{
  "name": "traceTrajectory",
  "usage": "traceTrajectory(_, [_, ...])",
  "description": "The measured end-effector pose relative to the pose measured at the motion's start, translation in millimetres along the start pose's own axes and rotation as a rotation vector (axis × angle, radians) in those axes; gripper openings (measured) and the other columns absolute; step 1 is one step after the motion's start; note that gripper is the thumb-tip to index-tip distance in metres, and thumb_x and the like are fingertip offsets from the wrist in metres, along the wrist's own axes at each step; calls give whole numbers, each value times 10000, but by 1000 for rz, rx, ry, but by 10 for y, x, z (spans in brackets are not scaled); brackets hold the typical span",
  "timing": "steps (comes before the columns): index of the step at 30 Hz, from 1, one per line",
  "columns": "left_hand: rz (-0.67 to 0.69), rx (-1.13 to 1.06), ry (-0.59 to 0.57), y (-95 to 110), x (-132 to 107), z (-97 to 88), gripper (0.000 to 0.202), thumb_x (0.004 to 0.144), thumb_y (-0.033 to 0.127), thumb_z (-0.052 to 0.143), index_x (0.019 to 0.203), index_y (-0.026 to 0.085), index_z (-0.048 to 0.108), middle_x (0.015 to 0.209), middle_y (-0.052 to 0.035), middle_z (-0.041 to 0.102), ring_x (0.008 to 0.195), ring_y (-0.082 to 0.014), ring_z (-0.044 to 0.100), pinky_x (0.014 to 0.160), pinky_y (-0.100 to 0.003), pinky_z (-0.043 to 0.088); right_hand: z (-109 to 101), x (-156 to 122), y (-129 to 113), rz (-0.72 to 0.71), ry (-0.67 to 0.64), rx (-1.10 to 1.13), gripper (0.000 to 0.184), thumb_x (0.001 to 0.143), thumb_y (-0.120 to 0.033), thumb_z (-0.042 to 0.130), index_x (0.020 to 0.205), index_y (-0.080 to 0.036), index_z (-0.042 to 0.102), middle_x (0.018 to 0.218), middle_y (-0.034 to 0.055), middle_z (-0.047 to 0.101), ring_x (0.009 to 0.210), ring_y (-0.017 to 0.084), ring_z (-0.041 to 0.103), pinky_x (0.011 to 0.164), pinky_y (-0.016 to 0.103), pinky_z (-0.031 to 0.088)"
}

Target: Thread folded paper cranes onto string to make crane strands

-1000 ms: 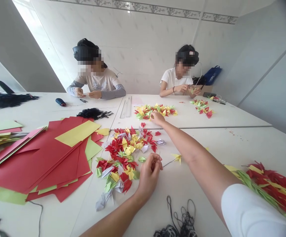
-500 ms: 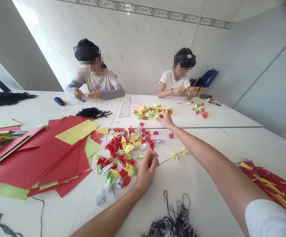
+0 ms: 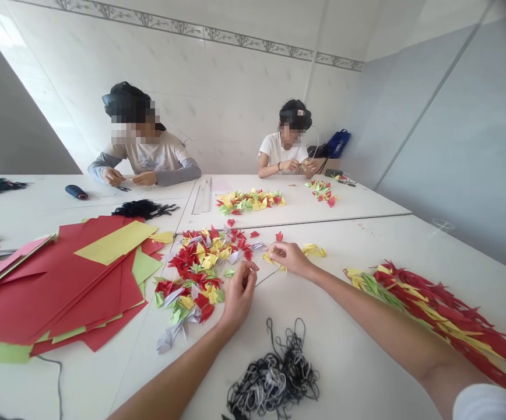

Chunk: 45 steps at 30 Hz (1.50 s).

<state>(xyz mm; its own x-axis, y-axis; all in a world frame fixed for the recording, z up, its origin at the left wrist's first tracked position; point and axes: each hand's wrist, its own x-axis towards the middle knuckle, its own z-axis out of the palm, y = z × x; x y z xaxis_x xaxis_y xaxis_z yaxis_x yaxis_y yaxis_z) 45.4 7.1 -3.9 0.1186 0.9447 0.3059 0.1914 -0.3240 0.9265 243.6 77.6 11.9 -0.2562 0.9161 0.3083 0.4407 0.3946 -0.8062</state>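
The right hand (image 3: 290, 258) is pinched shut, thumb and forefinger closed on a string of yellow paper cranes (image 3: 312, 250) that lies across the white table (image 3: 358, 230). The left hand (image 3: 239, 293) has its fingers curled and their tips drawn together at one end of a thin thread (image 3: 267, 276), which runs across to the right hand. The two hands are near each other, not touching.

Just left of the hands lies a loose pile of folded paper cranes (image 3: 200, 271) in red, yellow, green and grey. Nearer the person, a tangle of black and grey thread (image 3: 274, 373) sits on the table. To the right, a long garland of red, yellow and green paper cranes (image 3: 428, 309) lies stretched out. On the left, red paper sheets (image 3: 82, 286) lie fanned out, with a yellow sheet (image 3: 115, 242) on top and green sheets (image 3: 143, 268) showing at the edge.

Farther along are a black thread bundle (image 3: 145, 209), a dark thread spool (image 3: 76, 192), two metal rulers (image 3: 201, 196) whose markings are too small to read, and two more heaps of paper cranes (image 3: 250, 201). At the far side, a co-worker in a grey long-sleeved top (image 3: 148, 157) and another in a white T-shirt (image 3: 285, 149) each work with both hands. A blue bag (image 3: 338, 143) stands behind them.
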Motion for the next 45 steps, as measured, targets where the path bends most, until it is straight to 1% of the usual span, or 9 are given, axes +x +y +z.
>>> traceTrajectory(4, [41, 54, 6, 64, -32, 2, 201, 974, 369, 438, 948, 197, 538, 599, 66, 301, 537, -117, 270, 534, -239, 199, 131, -173, -192, -56, 44, 39, 127, 880, -302, 580, 876, -235, 688, 1072, 58, 741, 867, 202, 712, 838, 358, 556])
traceTrajectory(9, [49, 93, 8, 78, -43, 13, 217, 959, 388, 462, 925, 196, 557, 592, 66, 327, 528, -116, 293, 533, -236, 215, 198, -508, -338, -48, 272, 213, 196, 971, -430, 511, 921, -260, 595, 783, 13, 686, 712, 196, 687, 722, 336, 550])
traceTrajectory(14, [1, 170, -70, -12, 12, 53, 164, 931, 326, 460, 960, 204, 566, 601, 58, 446, 535, -124, 385, 546, -228, 263, 259, -744, -190, 71, 335, 473, 266, 925, -501, 589, 895, -236, 594, 845, 36, 663, 727, 182, 655, 669, 327, 559])
traceTrajectory(20, [-134, 363, -206, -32, 145, 132, 154, 866, 255, 460, 920, 226, 602, 650, 38, 628, 547, -140, 477, 578, -236, 304, 284, -624, -25, 234, 388, 728, 216, 798, -410, 698, 852, -227, 596, 676, -24, 590, 579, 132, 562, 523, 264, 500])
traceTrajectory(31, [-36, 180, -144, 9, 123, 207, 216, 924, 324, 467, 918, 192, 637, 563, 59, 392, 524, -119, 349, 537, -227, 254, 219, -571, 0, 285, 292, 894, 233, 766, -267, 677, 879, -253, 474, 718, -50, 646, 554, 104, 546, 558, 242, 465])
traceTrajectory(34, [37, 251, -186, 46, 82, 205, 211, 943, 293, 465, 919, 194, 649, 561, 59, 367, 522, -114, 328, 542, -230, 258, 209, -584, -13, 277, 319, 862, 188, 780, -254, 663, 870, -250, 498, 675, -56, 617, 557, 109, 540, 572, 249, 462])
traceTrajectory(38, [232, 343, -342, 76, -12, 201, 184, 973, 231, 439, 960, 206, 621, 665, 35, 542, 528, -102, 385, 573, -230, 320, 235, -624, -26, 234, 344, 707, 86, 860, -291, 608, 915, -248, 557, 634, -49, 587, 522, 118, 503, 525, 254, 423])
traceTrajectory(41, [420, 430, -458, 83, -81, 198, 179, 988, 196, 411, 977, 208, 589, 776, 2, 649, 540, -100, 462, 582, -236, 351, 256, -658, -36, 158, 360, 545, 118, 920, -340, 570, 987, -246, 593, 803, 6, 652, 608, 139, 570, 533, 267, 429])
traceTrajectory(45, [671, 549, -552, 63, -127, 219, 179, 977, 164, 387, 951, 204, 559, 748, -15, 649, 584, -134, 549, 564, -256, 357, 195, -584, -101, 59, 310, 271, 199, 960, -344, 522, 1102, -251, 626, 1121, 63, 698, 878, 188, 673, 739, 317, 508])
